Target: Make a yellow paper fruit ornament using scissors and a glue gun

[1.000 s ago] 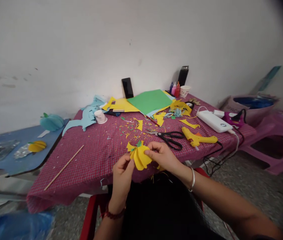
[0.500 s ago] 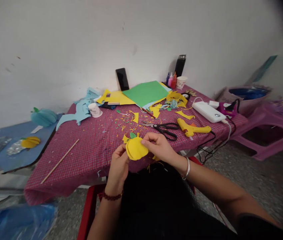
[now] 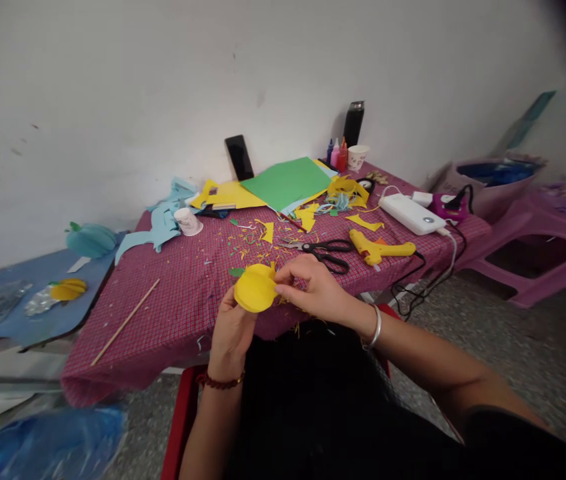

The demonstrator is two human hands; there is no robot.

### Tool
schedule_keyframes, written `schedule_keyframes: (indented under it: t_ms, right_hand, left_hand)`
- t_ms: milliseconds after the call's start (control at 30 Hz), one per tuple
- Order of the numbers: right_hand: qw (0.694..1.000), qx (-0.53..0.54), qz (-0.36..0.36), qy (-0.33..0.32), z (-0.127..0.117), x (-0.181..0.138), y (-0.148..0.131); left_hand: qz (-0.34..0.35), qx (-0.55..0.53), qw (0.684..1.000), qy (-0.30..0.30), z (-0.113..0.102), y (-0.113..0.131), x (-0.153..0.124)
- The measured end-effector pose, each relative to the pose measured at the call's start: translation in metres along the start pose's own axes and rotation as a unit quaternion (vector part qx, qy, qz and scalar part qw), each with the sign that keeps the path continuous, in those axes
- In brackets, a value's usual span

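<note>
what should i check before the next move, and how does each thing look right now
1. Left hand holding the layered yellow piece: ok, it grips the lower left side.
2. Right hand pinching that piece: cannot tell; the fingers are at its right edge, but contact is unclear.
3. Scissors within reach: ok, on the table just beyond the right hand.
4. Yellow glue gun safe to touch: cannot tell, heat doesn't show; it lies near the table's edge.
5. Checked tablecloth free of scraps: not ok, yellow bits are scattered beyond the hands.
</note>
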State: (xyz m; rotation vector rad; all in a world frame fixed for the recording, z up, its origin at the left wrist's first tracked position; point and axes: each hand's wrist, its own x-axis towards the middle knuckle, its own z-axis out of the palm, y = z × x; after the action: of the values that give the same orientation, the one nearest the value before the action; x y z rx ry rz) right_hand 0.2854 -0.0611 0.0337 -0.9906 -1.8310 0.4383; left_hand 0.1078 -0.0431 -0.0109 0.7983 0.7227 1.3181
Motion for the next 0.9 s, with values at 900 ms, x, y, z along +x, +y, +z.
schedule_keyframes:
  t_ms: [900]
  right_hand:
    - [0.969, 0.185, 0.152, -0.057, 0.01, 0.001, 0.007]
  left_hand:
    - [0.087, 0.002, 0.995, 0.039, 0.006, 0.003, -0.01]
